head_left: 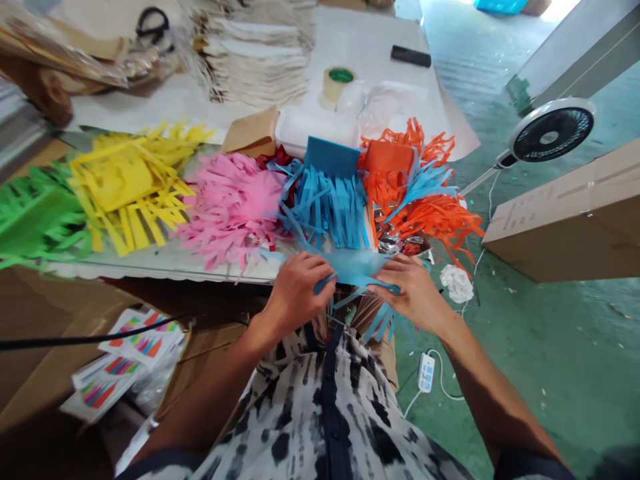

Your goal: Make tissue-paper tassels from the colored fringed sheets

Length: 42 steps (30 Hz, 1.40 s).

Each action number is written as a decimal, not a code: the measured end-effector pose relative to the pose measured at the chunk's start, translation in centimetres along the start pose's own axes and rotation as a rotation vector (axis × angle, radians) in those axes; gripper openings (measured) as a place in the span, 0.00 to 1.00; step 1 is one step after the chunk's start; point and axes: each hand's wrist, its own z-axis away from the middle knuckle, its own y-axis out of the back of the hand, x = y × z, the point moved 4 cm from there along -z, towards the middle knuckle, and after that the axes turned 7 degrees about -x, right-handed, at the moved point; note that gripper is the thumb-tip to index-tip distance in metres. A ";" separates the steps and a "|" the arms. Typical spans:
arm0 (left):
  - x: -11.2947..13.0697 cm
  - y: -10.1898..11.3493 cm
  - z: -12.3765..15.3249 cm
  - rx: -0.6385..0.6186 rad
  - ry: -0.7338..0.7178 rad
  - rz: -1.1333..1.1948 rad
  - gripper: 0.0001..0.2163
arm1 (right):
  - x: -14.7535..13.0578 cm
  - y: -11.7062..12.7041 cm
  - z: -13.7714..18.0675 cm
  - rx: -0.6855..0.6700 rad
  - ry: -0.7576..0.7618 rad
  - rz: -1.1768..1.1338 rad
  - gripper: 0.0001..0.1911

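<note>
A strip of blue fringed tissue paper (353, 265) stretches between my two hands at the table's front edge, its cut ends hanging below and partly blurred. My left hand (303, 283) is closed on its left end, and my right hand (407, 287) pinches the right end. Just beyond lies a stack of blue fringed paper (333, 200). To its left are pink fringes (235, 200), yellow fringes (127, 180) and green fringes (40, 217). Orange fringes (390, 170) lie on the right, with a few loose blue strips across them.
Behind the fringes are a white tray (315, 130), a tape roll (338, 85), a black object (411, 56), white fringed bundles (257, 57) and black-handled scissors (153, 25). A fan (553, 133) and cardboard box (565, 217) stand right. A power strip (426, 372) lies on the floor.
</note>
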 end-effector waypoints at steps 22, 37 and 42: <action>-0.6 0.0 -2.1 -0.075 0.202 -0.298 0.13 | 0.3 -1.1 -0.3 0.098 -0.385 0.154 0.14; 2.2 -1.1 -1.7 0.046 -0.309 -0.359 0.11 | -0.6 -1.1 -0.7 0.074 -0.451 0.262 0.16; 2.0 -1.9 -1.0 -0.070 -0.390 -0.363 0.12 | 0.5 3.0 3.5 0.205 -0.550 0.305 0.13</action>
